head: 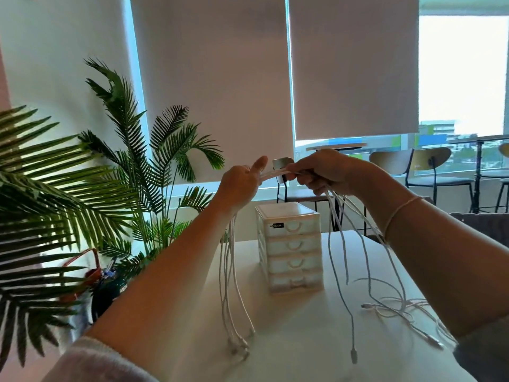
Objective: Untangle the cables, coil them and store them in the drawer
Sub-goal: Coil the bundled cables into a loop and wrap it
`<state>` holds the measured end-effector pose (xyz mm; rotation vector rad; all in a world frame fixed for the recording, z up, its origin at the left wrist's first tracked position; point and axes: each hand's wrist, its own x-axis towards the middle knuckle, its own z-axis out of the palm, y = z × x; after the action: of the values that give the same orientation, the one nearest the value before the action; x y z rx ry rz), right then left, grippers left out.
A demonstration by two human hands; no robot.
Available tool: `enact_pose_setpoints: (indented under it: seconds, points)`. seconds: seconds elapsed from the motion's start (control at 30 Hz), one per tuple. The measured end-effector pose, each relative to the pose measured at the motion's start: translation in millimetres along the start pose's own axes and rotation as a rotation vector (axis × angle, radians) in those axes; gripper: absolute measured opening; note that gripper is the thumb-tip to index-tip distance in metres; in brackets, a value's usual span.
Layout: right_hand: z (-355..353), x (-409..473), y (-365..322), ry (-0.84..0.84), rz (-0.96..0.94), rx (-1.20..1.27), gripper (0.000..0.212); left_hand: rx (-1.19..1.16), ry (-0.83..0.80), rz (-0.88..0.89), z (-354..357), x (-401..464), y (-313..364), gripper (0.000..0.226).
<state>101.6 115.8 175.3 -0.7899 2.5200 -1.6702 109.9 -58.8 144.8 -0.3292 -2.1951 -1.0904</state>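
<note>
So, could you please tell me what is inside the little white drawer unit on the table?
That cannot be seen: all four drawers of the drawer unit are closed and their cloudy fronts show nothing. The cables are outside it, held in the left hand and right hand.

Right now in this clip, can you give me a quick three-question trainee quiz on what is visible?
1. True or false: a drawer of the drawer unit is open.
2. Which hand holds the white cables? A left hand only; B right hand only; C both.
3. The cable ends on the right trail onto the ____.

Key: 1 false; 2 C; 3 table.
</note>
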Motion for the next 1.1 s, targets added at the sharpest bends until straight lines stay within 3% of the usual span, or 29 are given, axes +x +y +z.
enact_pose_setpoints:
  seconds: [0.1, 0.23, 0.43, 0.63, 0.87, 1.1]
  points:
    - [1, 5, -7, 0.143, -0.051, 0.092, 0.032, -0.059, -0.145, 0.053, 3, -4, -1, 0.053]
    - [6, 11, -17, 0.260, -0.130, 0.276, 0.036, -0.321, -0.327, -0.039, -1, -6, -3, 0.040]
    - [20, 21, -27, 0.436, -0.200, 0.356, 0.038, -0.302, -0.319, -0.058, -2, -12, -13, 0.032]
    - [8, 20, -24, 0.622, -0.155, 0.526, 0.038, -0.167, -0.357, -0.142, 6, -34, -59, 0.033]
    - [14, 31, -5, 0.668, -0.099, 0.587, 0.037, -0.023, -0.308, -0.158, -20, -57, -112, 0.032]
    - [-8, 25, 8, 0.693, -0.148, 0.572, 0.030, 0.111, -0.289, -0.356, -60, -89, -171, 0.041]
